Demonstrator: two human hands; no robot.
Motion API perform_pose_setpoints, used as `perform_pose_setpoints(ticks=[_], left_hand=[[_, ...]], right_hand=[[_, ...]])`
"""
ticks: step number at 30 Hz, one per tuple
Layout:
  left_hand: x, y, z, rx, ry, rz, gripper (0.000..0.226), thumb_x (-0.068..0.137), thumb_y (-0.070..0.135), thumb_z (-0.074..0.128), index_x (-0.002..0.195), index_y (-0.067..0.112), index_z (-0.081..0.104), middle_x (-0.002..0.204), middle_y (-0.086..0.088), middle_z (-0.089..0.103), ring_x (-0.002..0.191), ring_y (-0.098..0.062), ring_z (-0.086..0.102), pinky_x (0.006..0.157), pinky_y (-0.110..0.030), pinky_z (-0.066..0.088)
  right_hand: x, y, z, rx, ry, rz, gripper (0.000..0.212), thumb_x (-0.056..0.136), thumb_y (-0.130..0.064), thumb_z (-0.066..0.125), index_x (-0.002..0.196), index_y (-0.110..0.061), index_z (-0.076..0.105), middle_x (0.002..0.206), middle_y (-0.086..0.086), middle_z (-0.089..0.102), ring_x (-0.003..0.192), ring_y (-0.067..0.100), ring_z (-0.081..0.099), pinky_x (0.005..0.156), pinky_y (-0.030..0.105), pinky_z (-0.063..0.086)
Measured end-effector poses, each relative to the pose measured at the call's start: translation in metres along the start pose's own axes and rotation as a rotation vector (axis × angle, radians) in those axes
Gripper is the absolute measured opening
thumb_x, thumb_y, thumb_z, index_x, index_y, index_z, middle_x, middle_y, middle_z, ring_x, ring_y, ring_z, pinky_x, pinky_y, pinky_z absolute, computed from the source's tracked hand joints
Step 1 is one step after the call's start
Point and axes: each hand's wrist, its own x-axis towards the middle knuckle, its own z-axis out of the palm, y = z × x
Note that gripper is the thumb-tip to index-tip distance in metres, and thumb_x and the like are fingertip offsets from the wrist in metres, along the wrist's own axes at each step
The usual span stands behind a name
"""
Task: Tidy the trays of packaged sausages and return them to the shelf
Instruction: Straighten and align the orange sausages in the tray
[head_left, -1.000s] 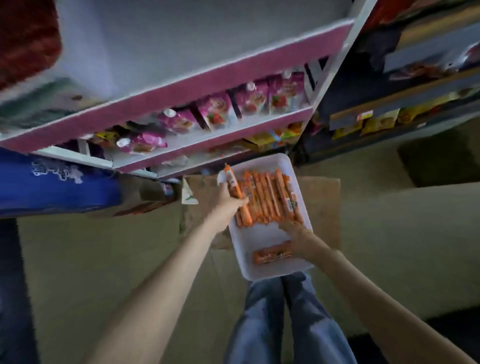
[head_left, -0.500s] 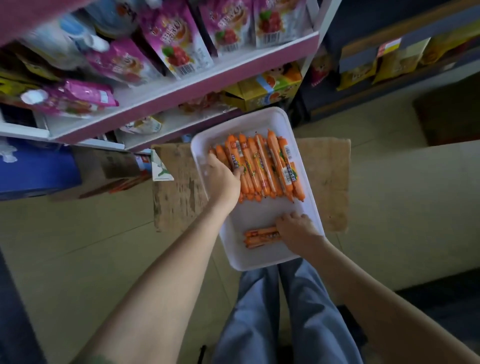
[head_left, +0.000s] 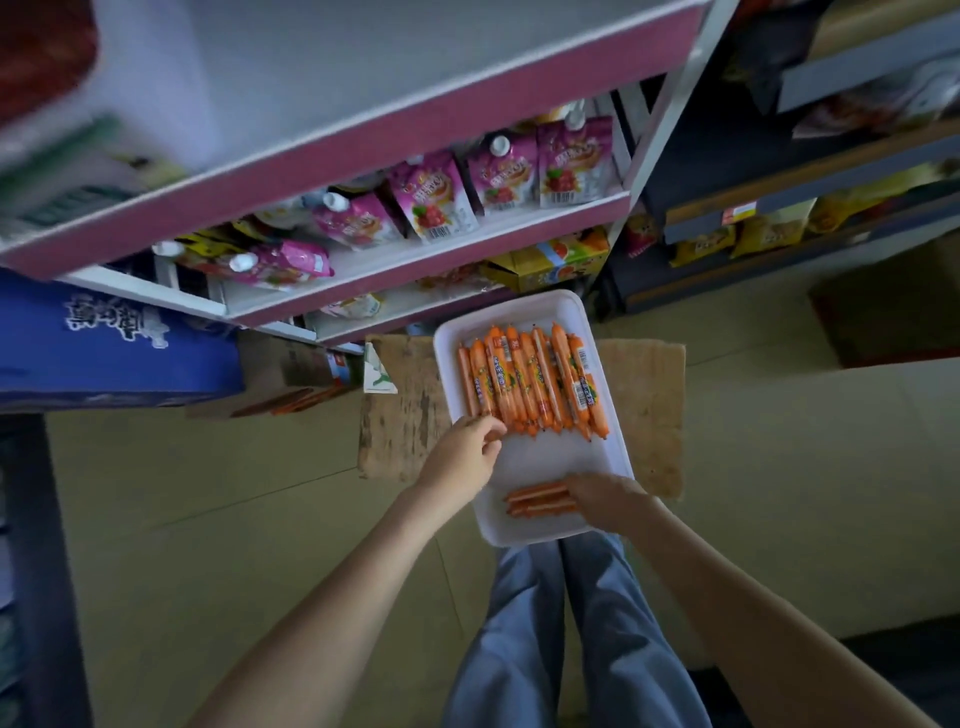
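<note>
A white foam tray (head_left: 550, 452) lies on a piece of cardboard (head_left: 644, 405) on the floor. In its far half a row of several orange packaged sausages (head_left: 535, 379) lies side by side. A few more sausages (head_left: 535, 501) lie crosswise near the tray's near end. My left hand (head_left: 462, 457) is at the tray's left edge, its curled fingers touching the near ends of the leftmost sausages in the row. My right hand (head_left: 608, 496) rests on the right ends of the crosswise sausages, fingers bent over them.
A pink-edged white shelf unit (head_left: 415, 260) with pink drink pouches (head_left: 431, 197) stands behind the tray. A blue carton (head_left: 104, 343) sits at the left. Dark shelves with yellow snack bags (head_left: 753, 234) stand at the right. My legs (head_left: 561, 623) are below the tray.
My left hand has let go of the sausage it laid into the row and drawn back to the row's near ends. My right hand stays on the crosswise sausages.
</note>
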Motion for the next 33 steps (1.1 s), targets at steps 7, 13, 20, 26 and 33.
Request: perform_pose_setpoints(ticks=[7, 13, 20, 26, 33], left_hand=[[-0.060, 0.075, -0.070, 0.109, 0.022, 0.267, 0.048, 0.096, 0.021, 0.052, 0.143, 0.026, 0.040, 0.146, 0.001, 0.038, 0.133, -0.020, 0.036, 0.109, -0.034, 0.032], [-0.116, 0.161, -0.147, 0.069, 0.168, 0.479, 0.033, 0.100, 0.033, 0.044, 0.131, 0.027, 0.051, 0.126, 0.002, 0.059, 0.117, -0.017, 0.051, 0.085, -0.024, 0.037], [-0.171, 0.207, -0.233, -0.110, 0.366, 0.606, 0.023, 0.095, 0.034, 0.054, 0.116, 0.027, 0.062, 0.087, 0.011, 0.065, 0.071, -0.006, 0.060, 0.059, -0.017, 0.043], [-0.207, 0.216, -0.268, -0.736, 0.445, 0.669, 0.015, 0.090, 0.008, 0.061, 0.093, 0.021, 0.067, 0.080, 0.003, 0.071, 0.080, -0.012, 0.068, 0.076, -0.019, 0.052], [-0.223, 0.233, -0.282, -0.946, 0.554, 0.819, 0.006, 0.089, 0.008, 0.062, 0.092, 0.011, 0.067, 0.078, -0.004, 0.072, 0.078, -0.019, 0.069, 0.077, -0.027, 0.055]], right_hand=[[-0.114, -0.036, -0.119, 0.526, 0.394, -0.012, 0.012, 0.088, -0.020, 0.066, 0.100, -0.016, 0.069, 0.097, -0.004, 0.068, 0.090, 0.011, 0.063, 0.078, 0.017, 0.048], [-0.233, -0.071, -0.218, 0.933, 0.778, -0.204, 0.008, 0.086, -0.010, 0.068, 0.090, -0.017, 0.069, 0.075, -0.003, 0.070, 0.069, 0.003, 0.065, 0.064, 0.013, 0.048], [-0.294, -0.092, -0.281, 1.480, 0.923, -0.554, 0.021, 0.099, -0.007, 0.042, 0.104, 0.001, 0.061, 0.076, 0.010, 0.067, 0.066, 0.017, 0.066, 0.063, 0.024, 0.056], [-0.305, -0.101, -0.309, 1.740, 0.970, -0.631, 0.020, 0.099, -0.015, 0.044, 0.084, -0.006, 0.053, 0.064, 0.007, 0.062, 0.054, 0.015, 0.062, 0.052, 0.023, 0.054], [-0.304, -0.119, -0.327, 1.748, 0.903, -0.659, 0.028, 0.099, -0.027, 0.047, 0.079, -0.010, 0.058, 0.065, 0.005, 0.067, 0.058, 0.014, 0.062, 0.057, 0.024, 0.050]])
